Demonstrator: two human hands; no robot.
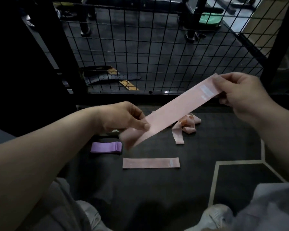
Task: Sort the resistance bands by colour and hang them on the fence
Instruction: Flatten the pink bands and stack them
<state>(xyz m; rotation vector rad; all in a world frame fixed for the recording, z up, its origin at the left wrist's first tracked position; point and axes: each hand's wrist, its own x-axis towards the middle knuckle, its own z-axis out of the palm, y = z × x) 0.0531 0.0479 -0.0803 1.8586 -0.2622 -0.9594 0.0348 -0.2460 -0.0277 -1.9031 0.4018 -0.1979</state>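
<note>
I hold a flat pink resistance band (175, 109) stretched slantwise in the air between both hands. My left hand (122, 117) pinches its lower left end. My right hand (240, 92) pinches its upper right end, near a pale label. Below it on the dark floor lies another pink band (151, 163), laid flat. A loose heap of pink bands (183, 127) sits behind that one. A neat stack of purple bands (106, 147) lies to the left. The black wire-grid fence (157, 52) stands upright just beyond the bands.
Leather lifting belts (110, 77) lie on the floor behind the fence. Gym machine frames and a green pad (208, 19) stand farther back. My knees and pale shoes (215, 215) fill the bottom of the view. White lines mark the floor on the right.
</note>
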